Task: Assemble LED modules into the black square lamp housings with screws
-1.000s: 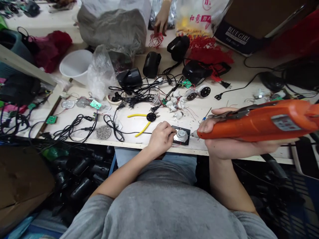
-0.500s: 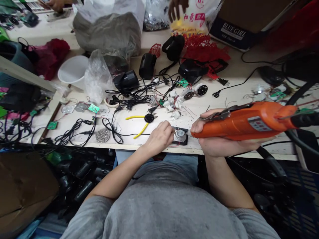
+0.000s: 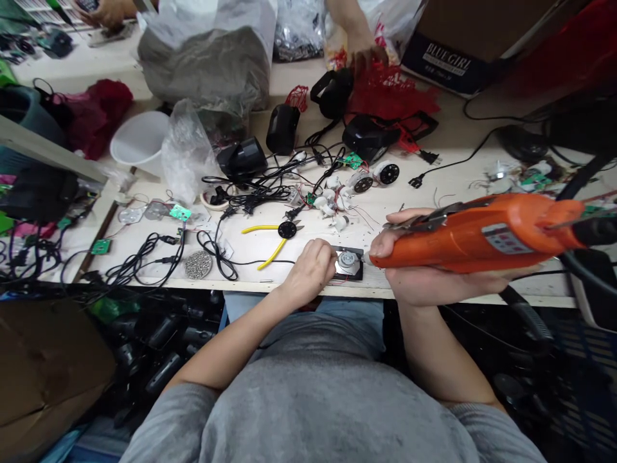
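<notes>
Holding: The right hand (image 3: 417, 283) had an orange electric screwdriver (image 3: 475, 241) in it, the fingers clenched around its barrel.

Pointing: The screwdriver's long axis lay nearly level, running from 3 o'clock to 9 o'clock. Its tip faced 9 o'clock, just beside a round metal part (image 3: 347, 260); contact was too small to tell.

Left hand: The left hand (image 3: 308, 273) lay at 9 o'clock from that part, fingers curled down at a black square plate (image 3: 359, 275). Whether they gripped it could not be told.

Position: The plate carried the round metal part and sat near the front edge of the tabletop (image 3: 270, 202), at 12 o'clock from the person's chest.

Loose parts: Small white wired pieces (image 3: 330, 206) lay heaped at 12 o'clock from the plate, and black plastic housings (image 3: 283, 128) stood farther back, at 11 o'clock.

Nearby: Yellow-handled pliers (image 3: 260, 228) lay at 9 o'clock from the plate. A co-worker's hand (image 3: 366, 58) rested at the far side, on red netting (image 3: 393, 90).
</notes>
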`<state>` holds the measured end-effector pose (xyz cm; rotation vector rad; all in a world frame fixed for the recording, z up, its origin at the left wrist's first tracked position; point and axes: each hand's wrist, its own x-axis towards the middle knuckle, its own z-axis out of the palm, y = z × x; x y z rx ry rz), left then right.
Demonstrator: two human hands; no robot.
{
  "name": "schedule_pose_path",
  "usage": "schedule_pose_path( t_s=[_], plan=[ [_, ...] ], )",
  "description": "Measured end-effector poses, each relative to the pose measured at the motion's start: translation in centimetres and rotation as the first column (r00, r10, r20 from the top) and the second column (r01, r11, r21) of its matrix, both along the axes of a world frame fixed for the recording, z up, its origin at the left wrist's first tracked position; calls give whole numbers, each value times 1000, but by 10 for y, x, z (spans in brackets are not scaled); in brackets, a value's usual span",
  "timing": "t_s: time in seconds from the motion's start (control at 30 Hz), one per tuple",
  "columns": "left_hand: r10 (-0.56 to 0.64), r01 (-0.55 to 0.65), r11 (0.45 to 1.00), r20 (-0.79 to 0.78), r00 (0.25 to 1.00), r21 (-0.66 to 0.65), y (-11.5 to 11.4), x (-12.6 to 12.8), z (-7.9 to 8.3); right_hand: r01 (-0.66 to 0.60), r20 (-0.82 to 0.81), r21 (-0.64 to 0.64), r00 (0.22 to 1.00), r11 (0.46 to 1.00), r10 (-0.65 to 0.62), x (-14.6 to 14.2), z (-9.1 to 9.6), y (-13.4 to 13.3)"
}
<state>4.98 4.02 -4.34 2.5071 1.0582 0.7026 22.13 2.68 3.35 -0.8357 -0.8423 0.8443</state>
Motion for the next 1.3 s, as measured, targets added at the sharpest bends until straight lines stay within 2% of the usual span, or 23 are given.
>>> schedule_pose_path(
  t_s=[0.13,0.27,0.43,0.53,0.63,0.73,0.83,0.97,1.03,1.13,1.23,1.3],
  plan=[
    [-40,45,995,68,997,-87,2,-3,11,40,50,22,998,999,-42,7,1,0],
    [-82,97,987,114,990,-125,3,0,26,131,53,-10,990,991,-131,6,-1,2],
    [-141,136,989,-101,985,-60,5,14,25,182,33,11,983,983,-182,7,-13,5],
    [-126,136,990,-206,970,32,5,18,20,160,11,3,987,987,-160,7,-22,6],
    [-133,157,984,-247,960,81,5,17,19,114,4,-3,993,993,-114,4,-30,7],
    [-139,152,988,-243,960,35,6,15,26,97,10,1,995,995,-97,1,-34,10],
    [-143,131,990,-289,947,-60,7,17,38,133,1,6,991,991,-133,0,-31,12],
    [-193,168,980,-327,925,-103,8,19,47,63,57,-27,996,998,-62,4,-27,10],
    [-196,192,981,-237,952,-42,7,16,44,47,84,-39,995,998,-44,7,-27,8],
    [-164,165,965,-22,986,204,1,8,31,69,140,-49,988,996,-61,12,-30,7],
    [-212,142,869,97,972,474,-10,-2,16,83,200,-65,977,994,-69,14,-32,7],
    [-234,138,835,116,965,533,-20,-6,8,81,212,-59,975,995,-66,15,-33,7]
  ],
)
